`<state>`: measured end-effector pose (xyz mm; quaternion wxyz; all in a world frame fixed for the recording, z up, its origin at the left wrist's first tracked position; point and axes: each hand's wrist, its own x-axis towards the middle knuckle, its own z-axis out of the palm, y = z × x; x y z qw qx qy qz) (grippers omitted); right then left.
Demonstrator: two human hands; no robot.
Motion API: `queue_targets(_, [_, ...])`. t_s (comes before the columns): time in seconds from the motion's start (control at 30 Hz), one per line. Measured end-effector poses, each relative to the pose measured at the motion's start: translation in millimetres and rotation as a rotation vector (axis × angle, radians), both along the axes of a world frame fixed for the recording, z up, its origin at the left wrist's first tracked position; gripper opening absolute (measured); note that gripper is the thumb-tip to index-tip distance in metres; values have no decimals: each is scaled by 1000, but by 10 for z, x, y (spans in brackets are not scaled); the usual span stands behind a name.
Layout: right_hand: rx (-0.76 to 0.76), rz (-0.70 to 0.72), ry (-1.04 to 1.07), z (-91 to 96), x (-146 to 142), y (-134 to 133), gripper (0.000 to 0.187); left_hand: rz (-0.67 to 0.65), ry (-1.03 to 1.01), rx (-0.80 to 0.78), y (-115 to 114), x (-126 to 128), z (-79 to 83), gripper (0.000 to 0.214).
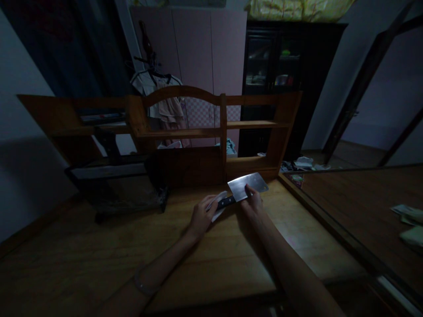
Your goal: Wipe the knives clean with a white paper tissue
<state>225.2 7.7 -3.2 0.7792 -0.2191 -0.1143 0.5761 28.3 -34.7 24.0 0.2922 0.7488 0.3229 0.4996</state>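
Observation:
A steel cleaver [247, 186] with a dark handle is held over the wooden desk [205, 259], its broad blade pointing right. My left hand [201, 216] is closed round the handle together with a white cloth or tissue [218, 207]. My right hand [254, 203] grips the blade from below, thumb pressed on its flat side. Both hands are near the back of the desk, just in front of the shelf unit.
A wooden shelf unit [185, 132] stands along the desk's back edge. A dark object [132, 193] lies on the desk at the left. A second wooden surface [370, 207] with papers adjoins at the right. Wardrobe and dark cabinet stand behind.

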Motion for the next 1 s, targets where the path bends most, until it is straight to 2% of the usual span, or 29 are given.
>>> queue_targets(0.13, [-82, 52, 57, 51, -2, -24, 9, 2, 11, -5, 12, -1, -10, 29])
queue_targets(0.53, [-85, 72, 87, 137, -23, -60, 11, 95, -5, -85, 85, 0, -101, 32])
queue_targets(0.8, [-67, 83, 49, 134, -42, -77, 14, 91, -56, -190, 89, -12, -128, 37])
queue_targets(1.0, [-95, 72, 6, 113, -37, -62, 11, 91, -41, -157, 81, -10, -107, 35])
